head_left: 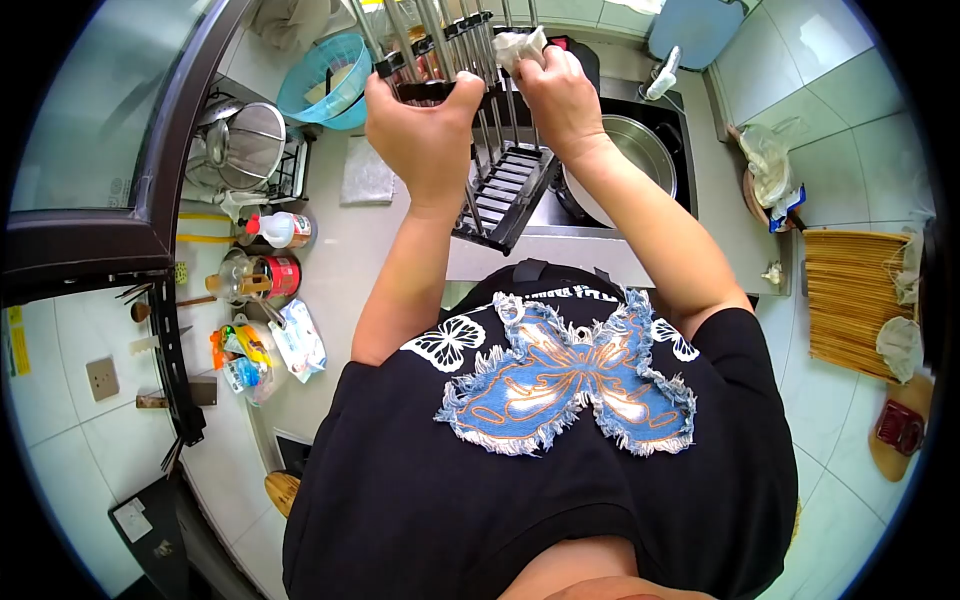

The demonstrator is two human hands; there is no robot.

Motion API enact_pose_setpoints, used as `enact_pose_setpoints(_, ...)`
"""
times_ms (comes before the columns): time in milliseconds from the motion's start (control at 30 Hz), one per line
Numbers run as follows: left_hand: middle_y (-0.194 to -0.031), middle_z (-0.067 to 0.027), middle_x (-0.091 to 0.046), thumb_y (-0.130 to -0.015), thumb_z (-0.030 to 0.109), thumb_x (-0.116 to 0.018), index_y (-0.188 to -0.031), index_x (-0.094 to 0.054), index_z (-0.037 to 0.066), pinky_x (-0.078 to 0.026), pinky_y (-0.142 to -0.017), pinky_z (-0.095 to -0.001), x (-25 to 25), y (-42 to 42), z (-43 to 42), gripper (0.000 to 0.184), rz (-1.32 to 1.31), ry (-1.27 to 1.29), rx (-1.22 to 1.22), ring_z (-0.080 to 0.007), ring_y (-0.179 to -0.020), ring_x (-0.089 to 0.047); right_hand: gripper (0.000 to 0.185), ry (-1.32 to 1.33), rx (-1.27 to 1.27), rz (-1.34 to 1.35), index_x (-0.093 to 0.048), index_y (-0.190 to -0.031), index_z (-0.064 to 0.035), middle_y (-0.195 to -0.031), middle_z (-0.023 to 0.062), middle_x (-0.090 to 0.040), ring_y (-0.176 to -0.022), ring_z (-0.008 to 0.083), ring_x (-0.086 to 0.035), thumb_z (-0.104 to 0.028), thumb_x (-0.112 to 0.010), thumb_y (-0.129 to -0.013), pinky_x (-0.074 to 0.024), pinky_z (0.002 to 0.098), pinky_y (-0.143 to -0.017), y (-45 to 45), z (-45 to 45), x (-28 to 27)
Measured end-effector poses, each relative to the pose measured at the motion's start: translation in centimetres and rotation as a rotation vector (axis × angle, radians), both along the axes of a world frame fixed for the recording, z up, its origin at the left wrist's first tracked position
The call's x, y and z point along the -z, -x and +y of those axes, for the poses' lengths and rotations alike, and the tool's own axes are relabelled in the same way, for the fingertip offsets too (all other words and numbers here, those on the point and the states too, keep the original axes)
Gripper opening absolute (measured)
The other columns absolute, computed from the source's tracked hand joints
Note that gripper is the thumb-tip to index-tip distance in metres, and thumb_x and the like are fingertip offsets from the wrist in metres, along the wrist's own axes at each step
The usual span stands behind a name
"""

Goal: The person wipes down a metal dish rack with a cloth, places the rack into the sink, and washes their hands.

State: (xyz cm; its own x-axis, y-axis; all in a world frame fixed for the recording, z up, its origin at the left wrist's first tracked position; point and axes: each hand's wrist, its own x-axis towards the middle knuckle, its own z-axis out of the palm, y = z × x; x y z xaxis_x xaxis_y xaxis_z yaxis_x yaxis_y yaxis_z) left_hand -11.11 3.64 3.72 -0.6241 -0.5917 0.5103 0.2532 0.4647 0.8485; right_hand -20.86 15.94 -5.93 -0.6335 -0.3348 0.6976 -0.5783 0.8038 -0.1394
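Held up over the counter, a rack of metal rods with black joints and a slatted black-framed part hangs tilted between my hands. My left hand is closed around a black crossbar of it, thumb and fingers on either side. A crumpled white cloth is pinched in my right hand, against the rods at the rack's upper right. My right fingertips are partly hidden by the cloth. Below my right forearm, a round metal pot sits on the black stove.
A blue plastic basket and a grey folded cloth lie left of the rack. Strainers, a red-capped bottle and packets line the left side. An open window frame juts in at upper left.
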Motion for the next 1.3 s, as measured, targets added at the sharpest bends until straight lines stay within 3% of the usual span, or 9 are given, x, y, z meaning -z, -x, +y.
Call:
enact_pose_setpoints(333, -0.083, -0.0052, -0.068, -0.070, 0.012, -0.080, -0.093, -0.059, 0.000, -0.053, -0.066, -0.0266, 2.3, 0.6, -2.0, 0.033, -0.023, -0.184, 0.050, -0.0113, -0.067, -0.062, 0.006, -0.039, -0.011, 0.166, -0.065, -0.079, -0.0112, -0.090, 0.0102, -0.061, -0.088, 0.0273, -0.060, -0.017, -0.065, -0.081, -0.0510, 0.0393, -0.079, 0.7, 0.9, -0.2)
enact_pose_setpoints(633, -0.094, -0.0071, -0.066, -0.082, 0.012, -0.073, -0.095, -0.058, 0.004, -0.054, -0.056, -0.0275, 4.6, 1.2, -5.9, 0.022, 0.039, -0.609, 0.208, -0.0125, -0.074, -0.063, 0.011, 0.268, -0.139, -0.116, -0.069, -0.090, -0.0079, -0.107, 0.0064, -0.060, -0.107, 0.0310, -0.050, -0.015, -0.074, -0.082, -0.0426, 0.0416, -0.091, -0.9, 1.6, -0.6)
enact_pose_setpoints(800, -0.095, -0.0086, -0.067, -0.083, 0.014, -0.073, -0.095, -0.055, 0.005, -0.054, -0.057, -0.0275, 5.3, 0.8, -5.8, 0.023, 0.005, -0.553, 0.211, -0.0128, -0.074, -0.063, 0.009, 0.620, -0.307, -0.185, -0.060, -0.096, -0.0007, -0.094, 0.0147, -0.059, -0.084, 0.0331, -0.060, -0.006, -0.065, -0.091, -0.0493, 0.0398, -0.076, -1.6, -0.4, -4.9)
enact_pose_setpoints(867, -0.098, -0.0092, -0.067, -0.084, 0.013, -0.072, -0.098, -0.055, 0.005, -0.054, -0.059, -0.0283, 5.4, 0.6, -4.7, 0.024, 0.033, -0.622, 0.240, -0.0131, -0.077, -0.063, 0.009, 0.575, -0.238, -0.122, -0.056, -0.099, -0.0023, -0.095, 0.0168, -0.060, -0.084, 0.0373, -0.061, -0.010, -0.060, -0.095, -0.0515, 0.0446, -0.074, -0.7, -1.9, -5.4)
enact_pose_setpoints(933, -0.103, -0.0107, -0.067, -0.084, 0.012, -0.071, -0.102, -0.054, 0.005, -0.055, -0.062, -0.0287, 5.2, 0.2, -3.8, 0.026, 0.016, -0.615, 0.269, -0.0153, -0.084, -0.065, 0.030, 0.224, -0.112, 0.061, -0.060, -0.115, -0.0058, -0.098, 0.0138, -0.061, -0.088, 0.0264, -0.064, -0.010, -0.061, -0.086, -0.0558, 0.0315, -0.074, 0.4, -2.9, -5.8)
enact_pose_setpoints(1000, -0.107, -0.0127, -0.067, -0.084, 0.011, -0.069, -0.105, -0.053, 0.004, -0.055, -0.065, -0.0290, 4.4, -0.2, -2.7, 0.027, 0.045, -0.606, 0.380, -0.0183, -0.091, -0.067, 0.026, 0.022, 0.002, -0.015, -0.061, -0.115, -0.0059, -0.101, 0.0138, -0.062, -0.091, 0.0286, -0.066, -0.019, -0.056, -0.093, -0.0572, 0.0338, -0.078, 1.6, -4.7, -5.0)
enact_pose_setpoints(1067, -0.111, -0.0147, -0.067, -0.084, 0.011, -0.067, -0.108, -0.052, 0.003, -0.057, -0.068, -0.0304, 4.6, -0.2, -2.8, 0.029, 0.041, -0.530, 0.413, -0.0210, -0.097, -0.069, 0.011, 0.440, -0.173, 0.022, -0.052, -0.103, -0.0035, -0.097, 0.0192, -0.058, -0.084, 0.0402, -0.062, -0.012, -0.055, -0.098, -0.0527, 0.0476, -0.070, 1.3, -5.3, -3.7)
enact_pose_setpoints(1200, -0.109, -0.0150, -0.066, -0.085, 0.013, -0.064, -0.111, -0.051, 0.003, -0.060, -0.074, -0.0345, 3.7, -0.4, -3.1, 0.031, 0.147, -0.619, 0.374, -0.0231, -0.095, -0.069, 0.012, 0.529, -0.315, -0.328, -0.050, -0.106, -0.0050, -0.100, 0.0192, -0.058, -0.084, 0.0428, -0.061, -0.013, -0.055, -0.097, -0.0518, 0.0499, -0.070, -1.5, -6.2, -0.6)
enact_pose_setpoints(1300, -0.108, -0.0147, -0.065, -0.087, 0.015, -0.063, -0.112, -0.050, 0.004, -0.060, -0.071, -0.0353, 3.9, -0.7, -4.1, 0.031, 0.059, -0.684, 0.448, -0.0223, -0.092, -0.069, 0.011, 0.546, -0.398, -0.167, -0.054, -0.103, -0.0069, -0.101, 0.0154, -0.058, -0.088, 0.0392, -0.061, -0.013, -0.058, -0.095, -0.0512, 0.0466, -0.074, -1.4, -6.4, -2.6)
